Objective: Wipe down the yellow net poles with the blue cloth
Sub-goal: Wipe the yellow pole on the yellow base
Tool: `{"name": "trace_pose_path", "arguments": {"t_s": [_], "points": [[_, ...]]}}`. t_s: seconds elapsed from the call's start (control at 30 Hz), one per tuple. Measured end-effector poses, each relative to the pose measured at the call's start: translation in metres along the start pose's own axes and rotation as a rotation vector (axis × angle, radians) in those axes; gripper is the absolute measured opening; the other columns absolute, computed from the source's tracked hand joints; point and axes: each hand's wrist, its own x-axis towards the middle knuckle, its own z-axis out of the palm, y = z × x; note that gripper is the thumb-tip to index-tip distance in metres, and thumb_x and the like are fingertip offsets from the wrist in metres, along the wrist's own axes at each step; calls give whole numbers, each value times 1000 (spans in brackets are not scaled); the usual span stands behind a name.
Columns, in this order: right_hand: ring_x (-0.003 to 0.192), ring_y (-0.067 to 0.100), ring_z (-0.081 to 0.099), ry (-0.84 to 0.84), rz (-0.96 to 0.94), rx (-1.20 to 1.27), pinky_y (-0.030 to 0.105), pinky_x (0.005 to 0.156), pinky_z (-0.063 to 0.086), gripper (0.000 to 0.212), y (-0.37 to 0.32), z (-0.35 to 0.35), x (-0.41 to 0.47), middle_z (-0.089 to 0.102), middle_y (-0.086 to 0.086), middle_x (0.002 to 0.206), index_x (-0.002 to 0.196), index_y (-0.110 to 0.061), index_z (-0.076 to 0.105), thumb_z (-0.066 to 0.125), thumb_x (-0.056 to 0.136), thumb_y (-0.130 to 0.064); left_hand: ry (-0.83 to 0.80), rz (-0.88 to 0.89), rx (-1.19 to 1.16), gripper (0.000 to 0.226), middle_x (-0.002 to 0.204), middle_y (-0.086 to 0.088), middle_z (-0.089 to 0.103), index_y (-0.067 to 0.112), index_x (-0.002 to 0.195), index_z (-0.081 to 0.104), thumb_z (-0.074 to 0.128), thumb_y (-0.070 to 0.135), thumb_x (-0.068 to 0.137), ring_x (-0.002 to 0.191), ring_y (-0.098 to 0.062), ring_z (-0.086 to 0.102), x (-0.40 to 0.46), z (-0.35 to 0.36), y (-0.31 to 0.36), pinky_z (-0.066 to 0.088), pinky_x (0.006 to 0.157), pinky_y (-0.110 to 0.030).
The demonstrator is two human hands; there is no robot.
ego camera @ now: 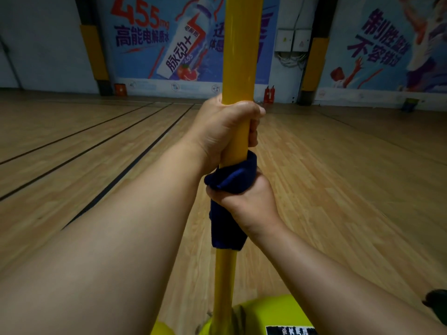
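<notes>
Head camera, looking forward and down along both bare forearms. A yellow pole (242, 52) stands upright in the middle of the view, its long axis running almost straight from the top edge down to a yellow-green base (273, 313) at the bottom edge.

The left hand (227, 126) grips the bare pole, fingers curled fully round it and thumb side uppermost. Directly below it, nearly touching, the right hand (246, 197) is closed round the pole with a dark blue cloth (229, 206) wrapped between palm and pole. One fold of the cloth bunches out above the fist, and a longer flap hangs below it against the pole.

So the cloth hand is the lower of the two, and the bare hand blocks the way up. Below the cloth, an uncovered stretch of pole runs down to the base. Judging from this, the next wipe most likely slides down along the pole's length, with the upper hand steadying it.

Behind lies a wooden sports floor (96, 146) with dark court lines, and a wall of blue advertising posters (154, 39).
</notes>
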Motion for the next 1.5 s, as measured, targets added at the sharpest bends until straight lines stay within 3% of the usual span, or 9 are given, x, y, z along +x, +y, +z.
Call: {"name": "trace_pose_path", "arguments": {"t_s": [0.17, 0.4, 0.57, 0.8, 0.93, 1.07, 1.2, 1.3, 1.5], "points": [[93, 16, 74, 15, -83, -56, 47, 85, 63, 57, -18, -1, 8, 75, 2, 101, 119, -16, 61, 90, 69, -13, -69, 6, 84, 9, 70, -5, 63, 9, 85, 59, 65, 7, 91, 63, -18, 63, 3, -5, 1, 56, 65, -28], [89, 22, 75, 34, -84, 9, 50, 80, 63, 53, -4, 6, 1, 75, 5, 97, 116, -16, 62, 87, 69, -19, -57, 10, -11, 12, 67, -3, 60, 8, 88, 55, 66, 4, 91, 57, -17, 59, 3, -7, -3, 54, 61, -31], [84, 41, 73, 8, 34, 67, 63, 75, 60, 56, 24, 5, -13, 73, 17, 95, 117, -9, 62, 87, 68, -18, -32, 35, -17, 12, 66, -2, 60, 9, 89, 55, 66, 4, 91, 56, -15, 58, 0, -3, -5, 54, 58, -31], [89, 14, 75, 10, 71, -3, 24, 73, 61, 54, 37, 2, -26, 76, -2, 95, 113, -17, 64, 89, 66, -15, -17, 36, -3, 12, 68, -3, 59, 10, 88, 55, 65, 5, 92, 57, -15, 59, -3, -2, -3, 55, 60, -31], [90, 10, 75, -19, 48, -26, 19, 71, 59, 55, 23, 0, -21, 76, -4, 95, 114, -17, 64, 92, 67, -12, 1, 31, -12, 12, 68, -4, 59, 8, 90, 54, 65, 3, 91, 57, -15, 58, -4, -1, -2, 54, 59, -31], [89, 16, 75, -13, 15, -30, 37, 80, 63, 56, 2, -1, -9, 76, 2, 98, 117, -17, 62, 91, 70, -10, 8, 18, -35, 15, 68, -4, 58, 8, 94, 52, 66, 2, 91, 57, -15, 58, -5, 1, -2, 53, 57, -31], [89, 11, 74, -18, -50, -44, 30, 78, 63, 54, -7, -3, -2, 76, -1, 98, 116, -19, 61, 91, 71, -13, 3, 10, -28, 15, 69, -4, 58, 7, 95, 53, 66, 4, 91, 57, -16, 58, -4, -1, -1, 53, 57, -31], [91, 22, 75, -13, -47, -16, 48, 82, 63, 53, -5, -1, -6, 75, 5, 99, 117, -15, 61, 89, 72, -12, 2, 15, -25, 15, 71, -5, 58, 5, 98, 53, 67, 5, 92, 58, -17, 58, -5, -1, -2, 53, 58, -31], [92, 34, 74, 4, 3, 44, 60, 80, 61, 59, 15, 2, -12, 74, 13, 101, 120, -12, 61, 89, 68, -17, 9, 63, -28, 15, 73, -5, 59, 5, 100, 54, 66, 4, 92, 60, -16, 59, -5, 0, -8, 54, 60, -32]]}}
